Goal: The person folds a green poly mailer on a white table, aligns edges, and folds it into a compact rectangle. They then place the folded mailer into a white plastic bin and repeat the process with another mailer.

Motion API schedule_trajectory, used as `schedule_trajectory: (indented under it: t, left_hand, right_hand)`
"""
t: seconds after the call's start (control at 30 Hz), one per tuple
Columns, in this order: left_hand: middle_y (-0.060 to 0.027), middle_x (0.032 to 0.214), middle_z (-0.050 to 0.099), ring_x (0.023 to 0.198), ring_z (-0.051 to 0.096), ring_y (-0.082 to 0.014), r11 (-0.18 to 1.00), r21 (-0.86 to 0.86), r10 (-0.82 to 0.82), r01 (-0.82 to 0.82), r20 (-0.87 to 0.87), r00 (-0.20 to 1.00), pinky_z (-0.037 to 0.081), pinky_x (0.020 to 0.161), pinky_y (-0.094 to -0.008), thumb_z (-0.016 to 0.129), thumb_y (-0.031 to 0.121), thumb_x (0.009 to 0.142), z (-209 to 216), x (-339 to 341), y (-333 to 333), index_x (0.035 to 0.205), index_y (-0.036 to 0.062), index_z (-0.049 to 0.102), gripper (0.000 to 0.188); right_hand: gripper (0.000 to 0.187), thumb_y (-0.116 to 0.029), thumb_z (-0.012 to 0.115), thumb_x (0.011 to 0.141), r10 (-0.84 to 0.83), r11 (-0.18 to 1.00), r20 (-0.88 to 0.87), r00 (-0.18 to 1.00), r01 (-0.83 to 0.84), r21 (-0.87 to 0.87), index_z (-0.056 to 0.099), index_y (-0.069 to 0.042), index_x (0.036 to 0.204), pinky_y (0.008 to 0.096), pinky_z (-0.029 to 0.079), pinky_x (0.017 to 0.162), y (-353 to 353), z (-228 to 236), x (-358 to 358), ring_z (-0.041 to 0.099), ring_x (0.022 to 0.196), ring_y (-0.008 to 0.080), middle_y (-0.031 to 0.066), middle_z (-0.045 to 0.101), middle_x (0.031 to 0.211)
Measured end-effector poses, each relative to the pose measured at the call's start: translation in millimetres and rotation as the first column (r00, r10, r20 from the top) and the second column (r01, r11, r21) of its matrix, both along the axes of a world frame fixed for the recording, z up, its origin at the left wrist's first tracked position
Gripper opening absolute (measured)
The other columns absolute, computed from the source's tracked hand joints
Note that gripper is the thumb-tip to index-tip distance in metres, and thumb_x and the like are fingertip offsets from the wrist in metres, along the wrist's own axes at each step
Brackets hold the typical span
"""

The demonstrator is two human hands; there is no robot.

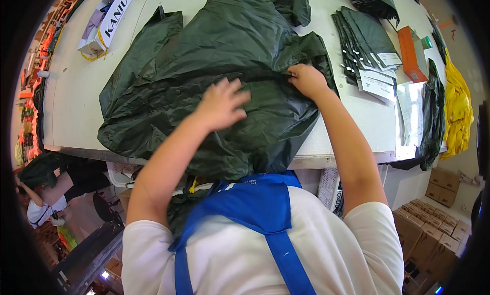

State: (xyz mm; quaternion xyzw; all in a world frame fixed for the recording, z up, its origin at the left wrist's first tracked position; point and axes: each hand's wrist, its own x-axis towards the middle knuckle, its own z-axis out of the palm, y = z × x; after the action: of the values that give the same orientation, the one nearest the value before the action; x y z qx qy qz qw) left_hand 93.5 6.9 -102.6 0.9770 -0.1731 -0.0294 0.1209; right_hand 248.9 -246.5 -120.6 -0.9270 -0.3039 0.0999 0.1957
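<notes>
A dark green raincoat of thin, shiny fabric lies spread and creased over the white table, its lower part hanging over the near edge toward my blue apron. My left hand hovers over or just touches the middle of it, fingers spread and slightly blurred, holding nothing. Farther right, my right hand is closed, thumb and forefinger pinching the fabric at a fold near the right side. The fold hides exactly which part of the coat is pinched.
On the white table, a white box stands far left. Folded dark green pouches with white labels and an orange box lie to the right. Yellow fabric hangs past the right edge. Cardboard boxes and another person are beyond.
</notes>
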Motion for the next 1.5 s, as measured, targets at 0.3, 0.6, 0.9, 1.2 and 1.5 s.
schedule_trajectory:
  t: [0.3,0.6,0.9,1.2,1.5]
  left_hand:
    - [-0.0031,0.103,0.058,0.101,0.053,-0.0260,0.949,-0.278,0.221,-0.151,0.242,0.945,0.039,0.090,-0.0414,0.073,0.011,0.068,-13,-5,-28,0.102,0.0121,0.060,0.037]
    - [-0.0028,0.082,0.058,0.077,0.057,-0.0236,0.953,-0.302,0.095,-0.016,0.249,0.964,0.046,0.068,-0.0354,0.066,0.005,0.072,-16,-3,-26,0.084,0.0094,0.060,0.014]
    - [-0.0032,0.081,0.058,0.074,0.057,-0.0238,0.927,-0.376,0.121,0.001,0.299,0.946,0.047,0.063,-0.0352,0.067,0.005,0.073,-10,-7,-23,0.085,0.0087,0.060,0.014]
    - [-0.0028,0.080,0.057,0.072,0.057,-0.0222,0.922,-0.388,0.109,0.016,0.299,0.948,0.047,0.059,-0.0324,0.069,0.005,0.072,-2,-6,-19,0.085,0.0088,0.062,0.015]
    - [-0.0025,0.080,0.057,0.072,0.057,-0.0219,0.930,-0.362,0.057,0.060,0.306,0.950,0.047,0.058,-0.0322,0.069,0.004,0.071,0,-10,-19,0.084,0.0087,0.062,0.015]
  right_hand:
    - [0.015,-0.018,0.065,0.077,0.041,0.988,-0.139,0.989,-0.019,0.151,0.062,-0.008,0.088,0.0407,0.049,0.064,-22,25,-89,0.061,0.072,0.0328,0.0089,0.061,0.080]
    - [0.035,-0.038,0.067,0.079,-0.325,0.942,-0.413,0.851,0.328,-0.065,0.067,-0.004,0.087,0.0390,0.049,0.071,21,13,-34,0.065,0.080,0.0329,0.0154,0.067,0.083]
    - [0.025,-0.023,0.071,0.077,-0.244,0.856,-0.695,0.677,0.487,0.174,0.065,-0.002,0.089,0.0320,0.048,0.073,-4,-26,-38,0.063,0.080,0.0231,0.0123,0.066,0.082]
    - [0.037,-0.036,0.074,0.073,-0.297,0.924,-0.294,0.909,0.351,0.154,0.064,-0.006,0.093,0.0356,0.050,0.070,28,26,-69,0.065,0.079,0.0293,0.0140,0.066,0.081]
    - [0.034,-0.029,0.074,0.073,-0.244,0.959,-0.238,0.940,0.270,0.086,0.058,-0.003,0.089,0.0364,0.049,0.066,30,23,-73,0.064,0.075,0.0298,0.0132,0.064,0.076]
